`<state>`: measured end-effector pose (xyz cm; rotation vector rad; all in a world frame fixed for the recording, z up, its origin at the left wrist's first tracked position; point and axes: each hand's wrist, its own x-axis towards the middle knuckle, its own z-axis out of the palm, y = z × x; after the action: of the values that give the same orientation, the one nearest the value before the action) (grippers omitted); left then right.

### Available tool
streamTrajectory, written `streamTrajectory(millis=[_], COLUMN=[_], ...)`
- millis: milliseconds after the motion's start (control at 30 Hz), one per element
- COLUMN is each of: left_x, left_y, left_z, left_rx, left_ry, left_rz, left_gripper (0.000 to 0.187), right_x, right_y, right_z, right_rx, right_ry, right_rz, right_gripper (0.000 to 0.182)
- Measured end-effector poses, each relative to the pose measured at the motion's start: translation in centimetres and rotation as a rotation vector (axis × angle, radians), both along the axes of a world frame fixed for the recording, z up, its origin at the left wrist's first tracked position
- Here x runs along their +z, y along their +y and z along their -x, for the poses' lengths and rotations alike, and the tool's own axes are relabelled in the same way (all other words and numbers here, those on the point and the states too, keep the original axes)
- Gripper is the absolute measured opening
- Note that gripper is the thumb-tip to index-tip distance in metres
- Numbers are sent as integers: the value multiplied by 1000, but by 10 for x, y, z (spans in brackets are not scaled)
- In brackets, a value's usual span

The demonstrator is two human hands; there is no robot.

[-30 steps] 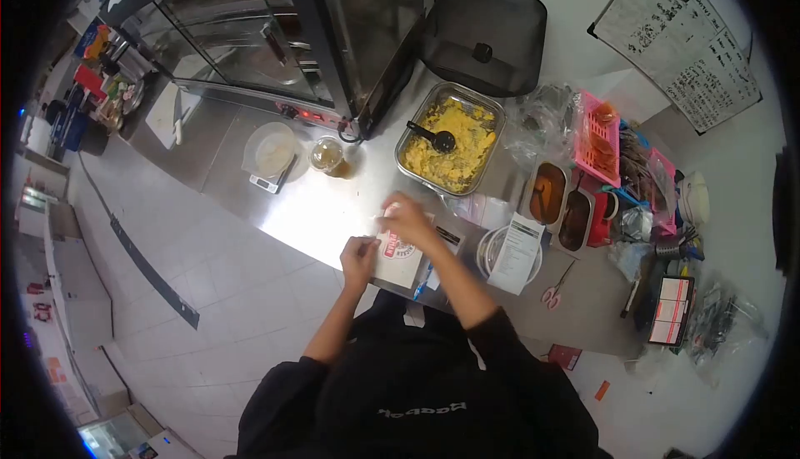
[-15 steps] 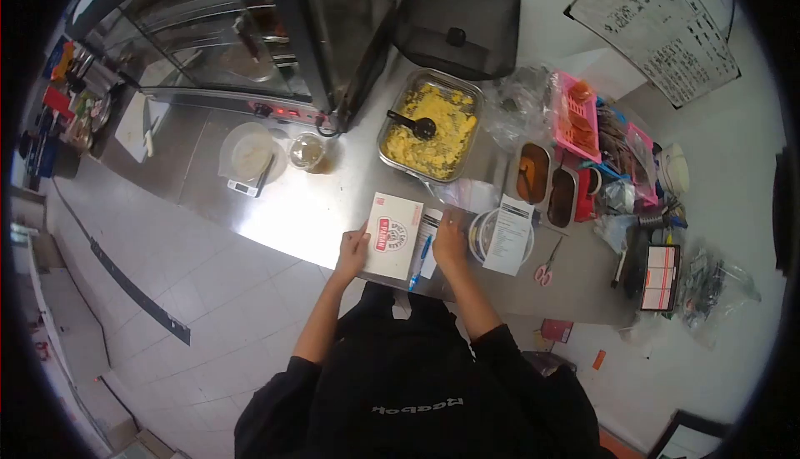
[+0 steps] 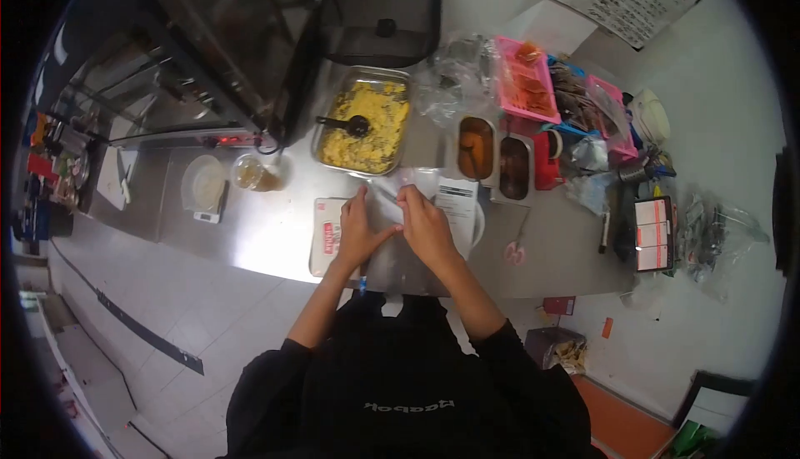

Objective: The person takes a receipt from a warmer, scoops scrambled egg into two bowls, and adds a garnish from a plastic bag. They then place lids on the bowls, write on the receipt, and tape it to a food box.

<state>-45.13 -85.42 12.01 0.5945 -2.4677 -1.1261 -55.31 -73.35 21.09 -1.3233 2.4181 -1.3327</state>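
Observation:
My left hand (image 3: 358,232) is over the right side of a white printed box (image 3: 323,251), thumb stretched out and fingers apart. Close beside it, my right hand (image 3: 425,224) pinches its fingertips together at the edge of a pale paper slip (image 3: 383,202), which lies between the two hands and is partly hidden. Below my left wrist shows the end of a blue pen (image 3: 362,282). Right of my right hand, a printed receipt (image 3: 458,202) rests on a round tub (image 3: 478,224), mostly covered.
A steel tray of yellow food (image 3: 367,147) holds a black spoon (image 3: 357,126). Sauce pans (image 3: 475,149), pink-handled scissors (image 3: 515,251) and a pink basket (image 3: 546,109) are to the right. A scale (image 3: 207,217) and a lidded cup (image 3: 248,172) stand left, before a glass cabinet (image 3: 250,59).
My left hand has left the box's left edge and come across to its right side, near my right hand. My view has shifted right. The paper slip is now between both hands.

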Motion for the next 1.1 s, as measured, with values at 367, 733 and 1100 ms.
streamTrajectory(millis=[367,733,1100], left_x=[55,-11,-5], left_y=[34,16,33], left_z=[10,-57,-68], left_rx=[342,685,510], left_ry=[26,-478,-345], left_rz=[-646,267,597], left_gripper=[34,39,37], right_x=[-66,-137,-164], right_y=[233,290,305], right_z=[244,275,269], right_rx=[-761,-419,-688], right_ry=[77,-1037,-893], right_rz=[151,473,-18], right_gripper=[32,24,24])
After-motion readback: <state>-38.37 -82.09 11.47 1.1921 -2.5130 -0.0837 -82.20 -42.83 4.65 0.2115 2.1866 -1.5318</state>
